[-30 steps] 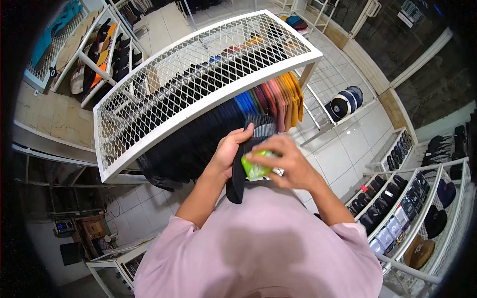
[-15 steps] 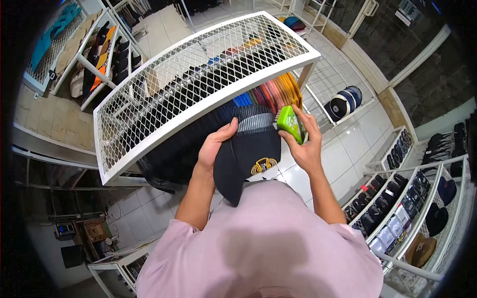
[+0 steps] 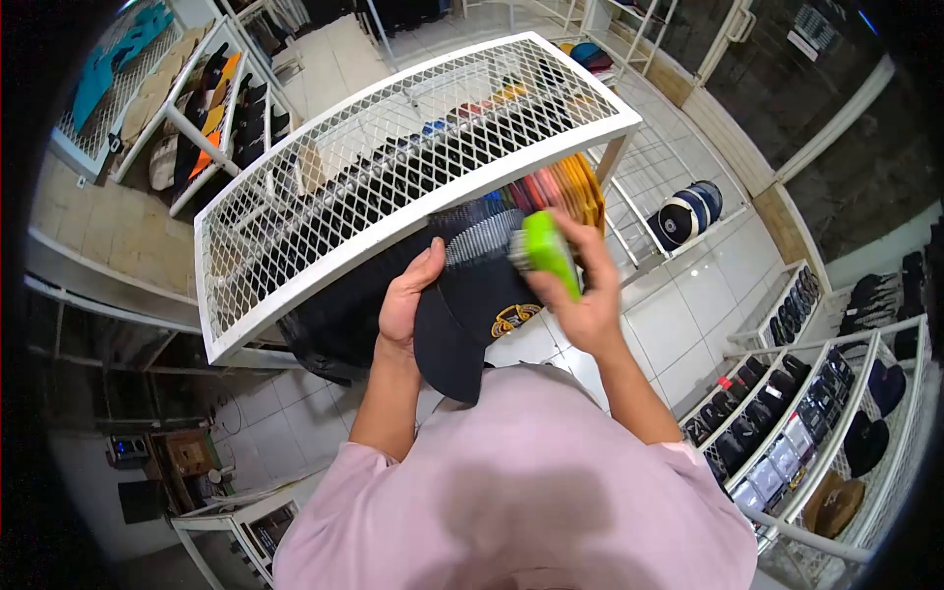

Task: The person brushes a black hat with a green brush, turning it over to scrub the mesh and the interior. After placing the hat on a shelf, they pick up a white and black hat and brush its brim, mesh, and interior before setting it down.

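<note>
My left hand grips a black cap by its left side; the cap has a gold emblem on the front, a grey mesh back and its brim points down toward me. My right hand holds a bright green brush-like object against the cap's upper right edge, at the mesh. Both hands are in front of my chest, just below the edge of a white wire-mesh rack top.
Under the rack hang rows of caps, black ones on the left, blue, red and orange ones on the right. White wire shelves with dark caps stand at the right. More cap racks are at the upper left. White floor tiles lie below.
My right hand lifted the green object off the cap's front, swung it out right, and has now brought it back onto the cap's upper mesh part. The cap rose slightly, emblem now showing.
</note>
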